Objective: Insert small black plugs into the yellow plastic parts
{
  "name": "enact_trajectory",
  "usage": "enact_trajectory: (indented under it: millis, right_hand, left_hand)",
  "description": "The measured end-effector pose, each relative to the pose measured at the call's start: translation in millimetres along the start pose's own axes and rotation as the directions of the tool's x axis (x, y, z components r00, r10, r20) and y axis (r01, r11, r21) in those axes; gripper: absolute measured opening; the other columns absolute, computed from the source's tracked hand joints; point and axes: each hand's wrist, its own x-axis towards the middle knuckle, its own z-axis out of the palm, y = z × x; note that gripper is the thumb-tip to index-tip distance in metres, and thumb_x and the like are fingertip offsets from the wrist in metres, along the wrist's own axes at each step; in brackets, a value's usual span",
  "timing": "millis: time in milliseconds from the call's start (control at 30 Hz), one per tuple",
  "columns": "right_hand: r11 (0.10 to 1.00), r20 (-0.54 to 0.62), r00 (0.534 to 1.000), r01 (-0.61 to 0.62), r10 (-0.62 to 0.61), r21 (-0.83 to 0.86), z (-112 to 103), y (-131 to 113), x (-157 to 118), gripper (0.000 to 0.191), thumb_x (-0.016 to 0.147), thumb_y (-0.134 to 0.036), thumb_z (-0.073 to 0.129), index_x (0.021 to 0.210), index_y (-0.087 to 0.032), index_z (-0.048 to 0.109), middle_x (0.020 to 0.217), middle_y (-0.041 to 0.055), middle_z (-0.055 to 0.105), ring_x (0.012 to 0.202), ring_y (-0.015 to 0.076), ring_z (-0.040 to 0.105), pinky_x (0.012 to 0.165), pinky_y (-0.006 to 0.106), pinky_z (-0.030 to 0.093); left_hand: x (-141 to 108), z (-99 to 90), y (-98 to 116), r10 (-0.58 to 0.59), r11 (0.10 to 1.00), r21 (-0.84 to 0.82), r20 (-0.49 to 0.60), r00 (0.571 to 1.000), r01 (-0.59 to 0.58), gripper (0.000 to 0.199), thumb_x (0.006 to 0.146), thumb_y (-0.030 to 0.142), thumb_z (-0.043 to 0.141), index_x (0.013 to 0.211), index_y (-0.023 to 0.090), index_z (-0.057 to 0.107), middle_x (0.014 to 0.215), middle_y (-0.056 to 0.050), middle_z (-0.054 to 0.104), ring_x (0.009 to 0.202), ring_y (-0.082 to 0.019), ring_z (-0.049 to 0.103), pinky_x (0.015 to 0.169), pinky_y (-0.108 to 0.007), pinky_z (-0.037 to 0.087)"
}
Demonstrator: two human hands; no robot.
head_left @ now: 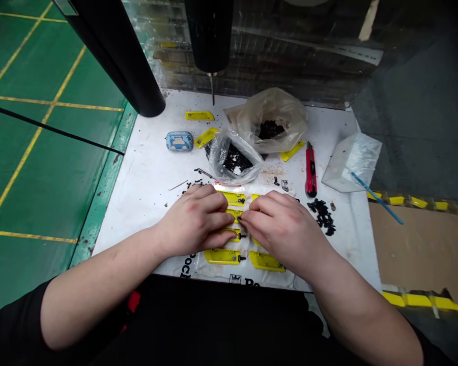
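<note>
Several yellow plastic pieces (223,256) lie in two columns on a printed white plastic sheet (213,272). At the second row of the left column, my left hand (200,218) is closed, its thumb and forefinger on a yellow piece (236,215) that it largely covers. My right hand (280,221) pinches a small black part (239,218) at that piece's right end. Similar black parts (241,258) stick out of the right ends of neighbouring yellow pieces. My right palm hides part of the right column.
Behind my hands stand a clear bag of tiny black pieces (234,157) and a larger bag (282,122). A red utility knife (311,170), loose black parts (322,216) and a white box (351,162) are rightward. A blue case (179,141) sits left; a driver bit (212,89) hangs above.
</note>
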Motion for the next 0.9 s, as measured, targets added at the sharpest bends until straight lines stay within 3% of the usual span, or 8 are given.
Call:
enact_trajectory:
  millis: [900]
  right_hand:
    - [0.995,0.096,0.993,-0.076,0.070,0.062,0.3,-1.7,2.4,0.021,0.112,-0.021,0.062,0.100,-0.020,0.079,0.099,0.0074,0.071,0.096,0.0265,0.061,0.088,0.042,0.049]
  left_hand:
    - [-1.7,1.6,0.4,-0.011,1.000,-0.008,0.048,0.999,0.012,0.029,0.107,0.048,0.067,0.110,0.023,0.082,0.094,-0.006,0.071,0.090,-0.023,0.061,0.082,-0.038,0.050]
